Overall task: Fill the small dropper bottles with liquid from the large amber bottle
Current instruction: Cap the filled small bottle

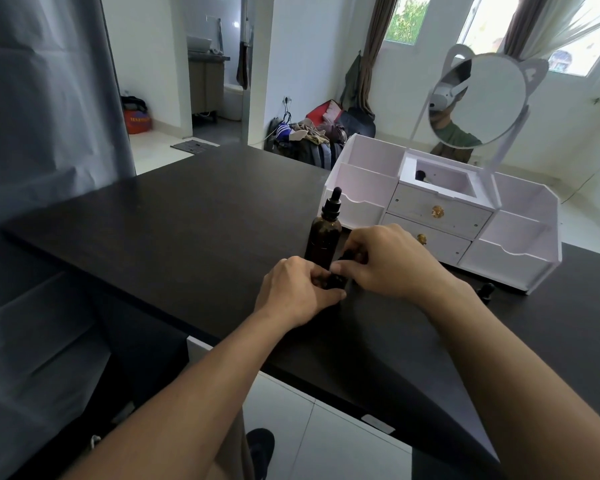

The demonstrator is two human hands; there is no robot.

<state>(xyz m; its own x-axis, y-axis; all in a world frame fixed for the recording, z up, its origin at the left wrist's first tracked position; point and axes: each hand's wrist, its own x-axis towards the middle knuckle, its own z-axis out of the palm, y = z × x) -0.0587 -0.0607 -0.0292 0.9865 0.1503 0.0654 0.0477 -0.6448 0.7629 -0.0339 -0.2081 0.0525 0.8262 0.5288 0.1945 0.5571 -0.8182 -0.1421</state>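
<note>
Two hands meet mid-desk (187,209): left hand (293,291) and right hand (388,259) both pinching a small dark dropper bottle (336,280) between them. The big amber bottle (324,233) stands just behind, dropper cap on. White organizer (513,237) off to the right, another small dropper (485,292) lying by it.

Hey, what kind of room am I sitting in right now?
Most likely a bedroom or small studio flat at home. A white vanity organizer with a round mirror stands on the dark table, clothes and bags lie heaped on the floor, and a bathroom doorway opens behind.
</note>
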